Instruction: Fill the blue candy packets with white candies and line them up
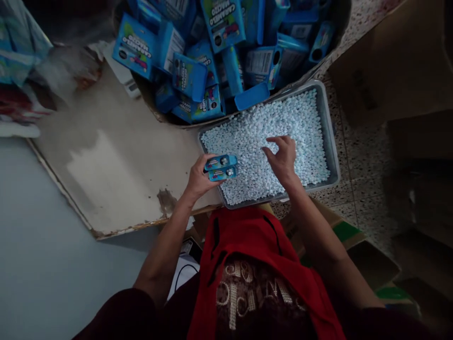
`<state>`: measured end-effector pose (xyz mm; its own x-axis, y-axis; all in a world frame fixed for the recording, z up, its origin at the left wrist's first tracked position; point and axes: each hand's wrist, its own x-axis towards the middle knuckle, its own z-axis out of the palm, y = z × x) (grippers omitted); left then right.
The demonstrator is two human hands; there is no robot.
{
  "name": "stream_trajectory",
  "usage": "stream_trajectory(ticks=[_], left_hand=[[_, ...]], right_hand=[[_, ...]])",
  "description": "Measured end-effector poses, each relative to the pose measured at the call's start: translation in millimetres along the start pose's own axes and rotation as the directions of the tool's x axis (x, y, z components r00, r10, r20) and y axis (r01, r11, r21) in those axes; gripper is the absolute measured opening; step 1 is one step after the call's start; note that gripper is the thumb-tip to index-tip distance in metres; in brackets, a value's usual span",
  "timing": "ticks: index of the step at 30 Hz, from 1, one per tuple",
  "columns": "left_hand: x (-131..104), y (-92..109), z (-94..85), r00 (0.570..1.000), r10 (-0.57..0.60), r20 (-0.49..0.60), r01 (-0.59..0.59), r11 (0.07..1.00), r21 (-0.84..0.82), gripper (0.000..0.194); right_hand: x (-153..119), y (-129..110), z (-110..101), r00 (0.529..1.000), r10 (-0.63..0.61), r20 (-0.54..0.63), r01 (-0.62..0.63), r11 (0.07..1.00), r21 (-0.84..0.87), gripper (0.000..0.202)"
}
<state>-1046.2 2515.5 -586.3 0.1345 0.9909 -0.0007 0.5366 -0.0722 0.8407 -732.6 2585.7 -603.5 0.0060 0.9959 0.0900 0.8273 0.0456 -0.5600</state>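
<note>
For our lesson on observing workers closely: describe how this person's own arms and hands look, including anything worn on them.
Both the left hand and right hand are bare: no gloves, rings or watch show. The forearms are uncovered too. Dark maroon sleeves begin near the upper arms. A red apron-like cloth hangs down the front between the arms.

Left hand (198,178): grips two small blue boxes (221,167), stacked, at the tray's near-left corner.
Right hand (282,157): fingers spread, resting on pale pellets (304,123).
Tray (333,141): grey, filled with pellets.
Bin (148,101): behind tray, heaped with blue cartons (136,45).
Board (109,165): worn, left of tray.
</note>
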Motion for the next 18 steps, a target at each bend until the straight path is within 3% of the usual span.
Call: stream_trajectory(ticks=[4,6,8,11,13,14,16,18], left_hand=[[-11,-17,-12.0,0.984,-0.075,-0.162,0.063,0.995,-0.08,0.081],[-19,-36,-22.1,0.944,-0.118,-0.307,0.107,0.993,-0.051,0.083],[-25,-64,-37.9,0.85,-0.155,-0.504,0.165,0.986,-0.025,0.082],[-23,-120,-72.8,0.608,-0.25,-0.754,0.311,0.948,-0.063,0.082],[-10,-159,-100.0,0.461,-0.309,-0.832,0.367,0.92,-0.139,0.086],[-1,-178,-113.2,0.413,-0.326,-0.85,0.376,0.911,-0.167,0.088],[19,-208,-135.4,0.388,-0.352,-0.852,0.402,0.896,-0.187,0.091],[33,-229,-149.5,0.406,-0.413,-0.815,0.46,0.863,-0.208,0.091]], right_hand=[[2,-8,-1,0.998,0.005,-0.061,-0.002,0.999,0.047,0.03],[5,-17,-8,0.994,0.009,-0.106,0.0,0.996,0.084,0.037],[10,-28,-17,0.984,-0.012,-0.177,0.028,0.996,0.088,0.045],[27,-48,-29,0.961,-0.096,-0.261,0.11,0.993,0.039,0.05],[46,-64,-34,0.948,-0.179,-0.264,0.183,0.983,-0.011,0.046],[58,-74,-35,0.943,-0.224,-0.247,0.222,0.974,-0.035,0.042],[86,-99,-31,0.936,-0.302,-0.182,0.294,0.953,-0.073,0.033],[116,-127,-20,0.925,-0.365,-0.106,0.355,0.929,-0.105,0.032]])
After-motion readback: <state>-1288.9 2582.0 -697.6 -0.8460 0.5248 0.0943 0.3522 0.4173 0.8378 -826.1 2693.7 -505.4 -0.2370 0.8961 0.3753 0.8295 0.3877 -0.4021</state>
